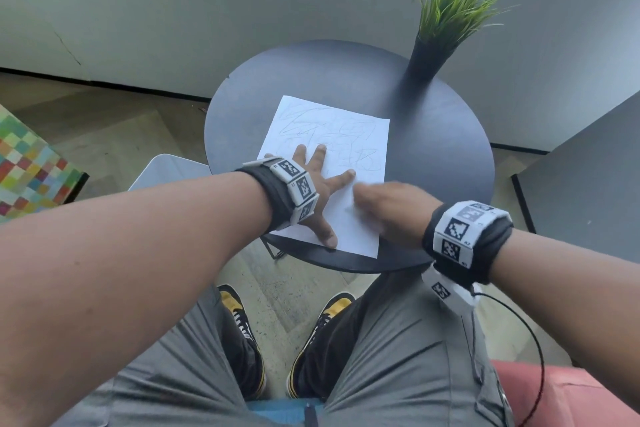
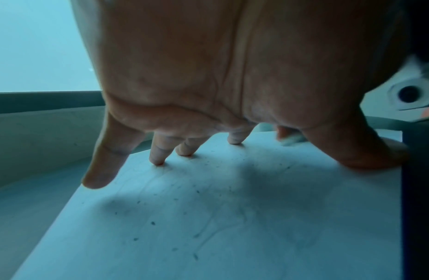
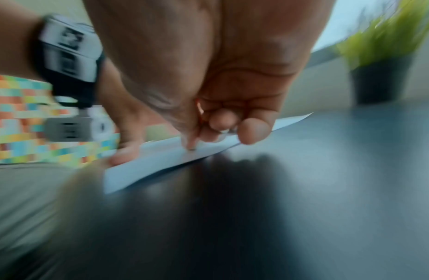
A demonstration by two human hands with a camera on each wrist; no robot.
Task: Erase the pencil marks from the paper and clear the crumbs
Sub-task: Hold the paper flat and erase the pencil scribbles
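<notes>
A white paper (image 1: 346,135) covered in faint pencil scribbles lies on a round dark table (image 1: 433,149). My left hand (image 1: 329,194) is spread flat on the sheet's near-left part, fingers straight, pressing it down. In the left wrist view the fingertips (image 2: 158,161) touch the paper (image 2: 232,217), which is dotted with dark crumbs (image 2: 153,223). My right hand (image 1: 367,199) is blurred over the sheet's near-right part, just right of the left index finger. Its fingers (image 3: 251,132) are curled and pinch a small whitish eraser (image 2: 291,140) whose tip meets the paper (image 3: 160,161).
A grass-like plant in a tall black vase (image 1: 433,45) stands at the table's far right. A chequered cushion (image 1: 31,166) and a white seat (image 1: 169,170) are to the left, a dark tabletop (image 1: 588,166) to the right. My knees and shoes are below the near edge.
</notes>
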